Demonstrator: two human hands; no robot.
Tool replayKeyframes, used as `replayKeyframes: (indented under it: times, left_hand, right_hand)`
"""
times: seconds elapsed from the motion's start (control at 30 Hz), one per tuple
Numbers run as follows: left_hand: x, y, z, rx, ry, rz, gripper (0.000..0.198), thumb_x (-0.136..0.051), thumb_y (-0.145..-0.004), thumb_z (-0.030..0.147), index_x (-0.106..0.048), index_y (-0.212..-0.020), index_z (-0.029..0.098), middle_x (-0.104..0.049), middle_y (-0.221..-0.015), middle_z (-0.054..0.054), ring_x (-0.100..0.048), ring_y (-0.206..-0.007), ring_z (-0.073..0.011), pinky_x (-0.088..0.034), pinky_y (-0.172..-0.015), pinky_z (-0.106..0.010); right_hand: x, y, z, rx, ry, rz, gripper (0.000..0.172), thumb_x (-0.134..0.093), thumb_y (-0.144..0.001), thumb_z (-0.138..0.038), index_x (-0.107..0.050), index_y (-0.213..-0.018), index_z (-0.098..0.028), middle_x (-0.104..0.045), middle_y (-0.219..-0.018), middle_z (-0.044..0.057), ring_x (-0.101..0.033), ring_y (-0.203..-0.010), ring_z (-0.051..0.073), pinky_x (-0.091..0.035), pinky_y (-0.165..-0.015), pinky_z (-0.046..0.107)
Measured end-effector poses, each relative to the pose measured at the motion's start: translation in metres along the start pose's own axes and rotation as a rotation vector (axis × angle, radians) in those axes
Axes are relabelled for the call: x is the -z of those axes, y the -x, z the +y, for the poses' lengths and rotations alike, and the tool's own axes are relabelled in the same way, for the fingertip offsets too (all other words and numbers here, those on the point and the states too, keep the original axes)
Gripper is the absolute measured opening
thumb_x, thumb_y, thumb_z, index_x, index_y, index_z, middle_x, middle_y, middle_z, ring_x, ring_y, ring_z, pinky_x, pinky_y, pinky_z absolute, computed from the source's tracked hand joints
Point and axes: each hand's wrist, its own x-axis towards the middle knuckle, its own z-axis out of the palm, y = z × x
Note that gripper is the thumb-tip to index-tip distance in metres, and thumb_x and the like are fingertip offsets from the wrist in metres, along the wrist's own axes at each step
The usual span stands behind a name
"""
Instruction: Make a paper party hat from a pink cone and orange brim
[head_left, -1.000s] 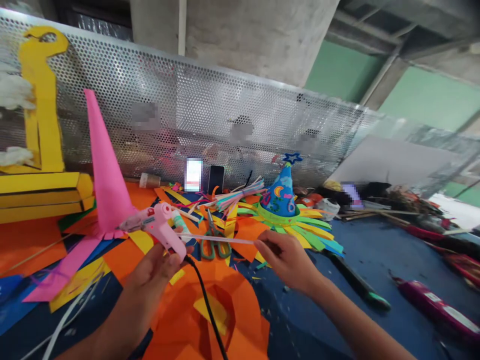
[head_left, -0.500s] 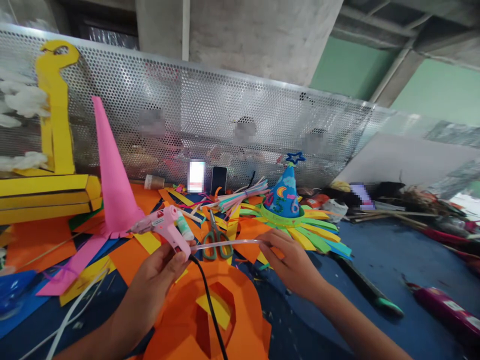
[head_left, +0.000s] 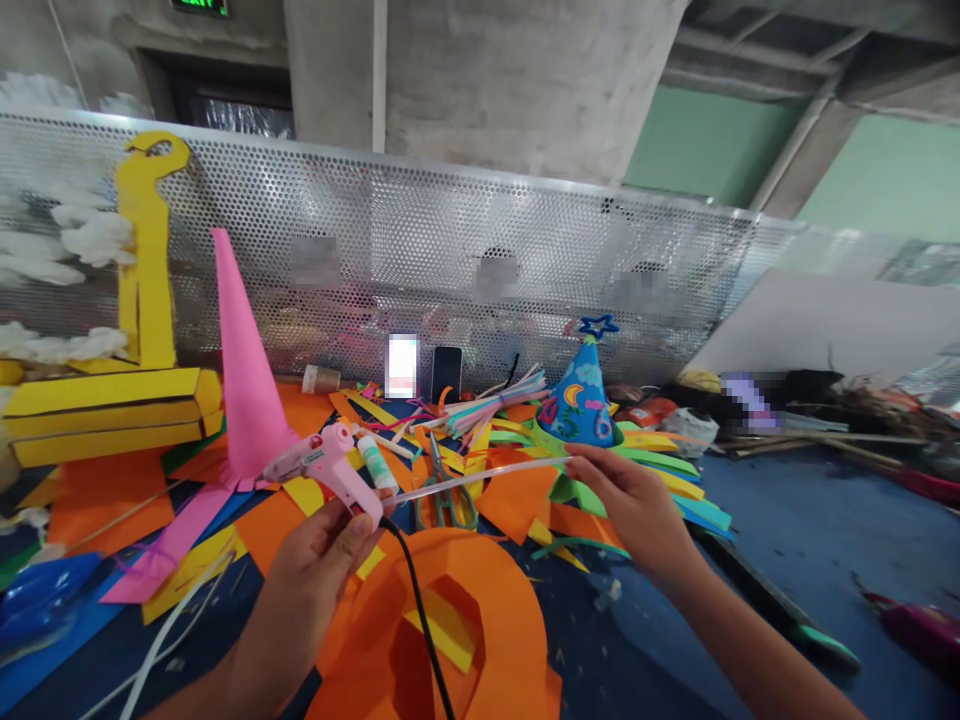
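Note:
My left hand [head_left: 319,555] is wrapped round the handle of a pink hot glue gun [head_left: 330,470], whose nozzle points left toward the tall pink paper cone [head_left: 251,400]. A long clear glue stick [head_left: 487,474] runs from the back of the gun to the right. Its far end is pinched between the thumb and fingers of my right hand [head_left: 630,505], near the blue decorated party hat [head_left: 581,405]. Under the stick lie green-handled scissors [head_left: 446,505]. A black cord [head_left: 416,590] hangs from the gun over an orange paper ring [head_left: 514,610].
Orange and yellow paper scraps [head_left: 112,500] cover the left and middle of the blue surface. A yellow cardboard structure [head_left: 112,410] stands at left. Two phones lean at the back, one of them dark [head_left: 447,375]. A box cutter [head_left: 780,600] lies at right, and a perforated metal panel [head_left: 427,240] rises behind.
My right hand has moved right and slightly up, and more of the glue stick shows between it and the gun. The view has shifted, so the background sits lower and further right.

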Motion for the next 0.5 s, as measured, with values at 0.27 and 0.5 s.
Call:
replayKeyframes:
  times: [0.27, 0.5]
  left_hand:
    - [-0.003, -0.002, -0.002, 0.003, 0.046, 0.004, 0.048, -0.09, -0.077, 0.049, -0.081, -0.115, 0.021, -0.078, -0.13, -0.01, -0.066, -0.133, -0.0325, -0.048, -0.122, -0.048]
    - [-0.005, -0.004, -0.007, 0.008, 0.066, -0.005, 0.052, -0.094, -0.07, 0.051, -0.082, -0.111, 0.02, -0.08, -0.125, -0.01, -0.067, -0.132, -0.0326, -0.05, -0.119, -0.044]
  right_hand:
    - [-0.011, 0.004, -0.015, -0.233, -0.723, 0.155, 0.041, -0.104, -0.057, -0.042, -0.075, -0.077, -0.021, -0.075, -0.075, -0.002, -0.073, -0.071, 0.012, -0.066, -0.073, 0.022]
    - [-0.013, 0.007, -0.023, -0.169, -0.797, 0.245, 0.043, -0.107, -0.05, -0.037, -0.072, -0.072, -0.022, -0.077, -0.073, -0.001, -0.072, -0.065, 0.011, -0.064, -0.065, 0.019]
